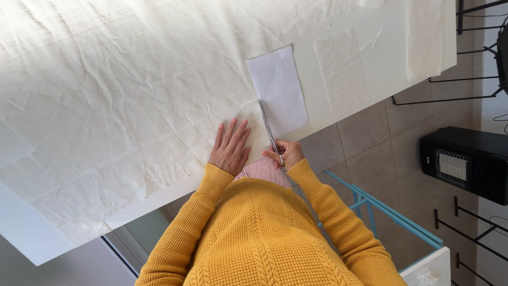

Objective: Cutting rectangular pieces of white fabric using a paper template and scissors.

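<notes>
I see cream cloth [116, 95], creased, over white table [32, 238]. White paper [278, 87]. Silver scissors [270, 132]. My sweater [254, 238] mustard yellow, cable-knit pattern. Pink knit [264, 170] beneath. Turquoise frame [381, 209]. Black heater [465, 161], white grille. Grey-beige floor tiles [370, 153].

The cloth [121, 95] covering the table is looking like thin, matt, cream-white woven fabric, creased and wrinkled all over, with fold lines showing. The paper sheet [279, 90] lying on it is appearing smoother and a brighter white, matt, with faint creases. A second cut piece of fabric [343, 71] is showing the same soft, slightly textured weave. The scissors [270, 132] are glinting as polished metal, thin and shiny. The table [32, 233] edge is looking smooth and plain white, with a slight sheen. The sweater [254, 233] is showing a chunky, mustard-yellow cable knit, rough and matt. The floor tiles [370, 153] are looking like dull, smooth, grey-brown ceramic.
</notes>
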